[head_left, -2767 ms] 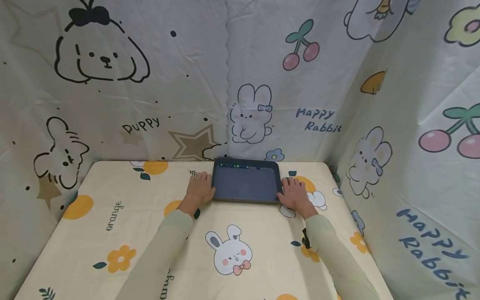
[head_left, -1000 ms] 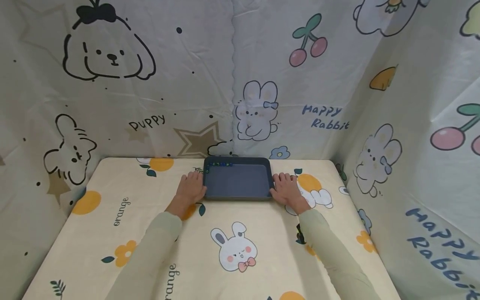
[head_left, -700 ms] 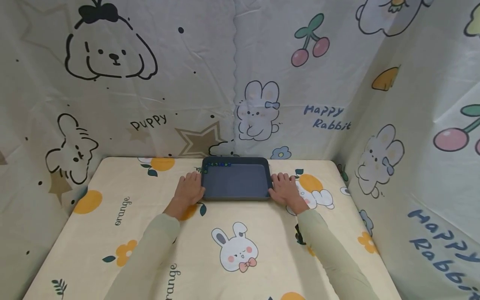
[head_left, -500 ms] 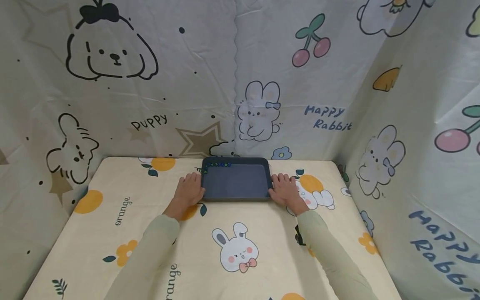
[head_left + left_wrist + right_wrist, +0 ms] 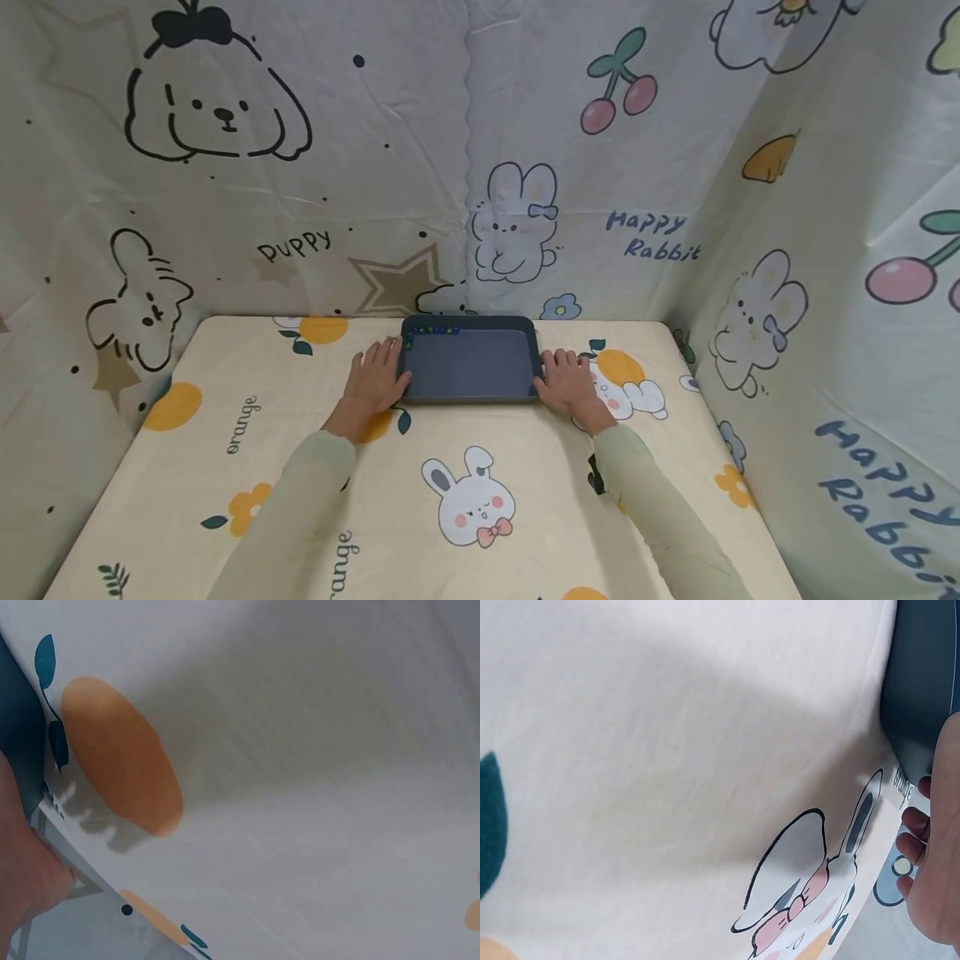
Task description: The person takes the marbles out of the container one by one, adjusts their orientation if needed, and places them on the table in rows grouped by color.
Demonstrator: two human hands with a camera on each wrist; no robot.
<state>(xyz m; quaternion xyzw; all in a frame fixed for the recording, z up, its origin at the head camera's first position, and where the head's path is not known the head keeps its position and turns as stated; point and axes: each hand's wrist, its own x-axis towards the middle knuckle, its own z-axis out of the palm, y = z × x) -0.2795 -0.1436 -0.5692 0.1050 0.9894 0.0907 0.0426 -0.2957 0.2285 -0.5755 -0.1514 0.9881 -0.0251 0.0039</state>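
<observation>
A dark grey tray (image 5: 468, 371) lies at the far middle of the table. A short row of small green and blue beads (image 5: 431, 331) sits along its far rim, near the left corner. My left hand (image 5: 375, 379) lies flat on the cloth, its fingers straight, touching the tray's left side. On the other side my right hand (image 5: 566, 383) rests the same way against the right edge. The left wrist view shows the left hand (image 5: 22, 877) beside a strip of the tray (image 5: 15, 712). In the right wrist view the right hand (image 5: 937, 862) lies just below the tray (image 5: 922, 682).
The table (image 5: 225, 467) wears a cream cloth printed with oranges, flowers and a rabbit (image 5: 468, 504). Cartoon-print fabric walls (image 5: 300, 183) close it in at the back, left and right.
The tray has slid a little to the left on the cloth with both hands still at its sides. The beads have gathered toward the far left corner.
</observation>
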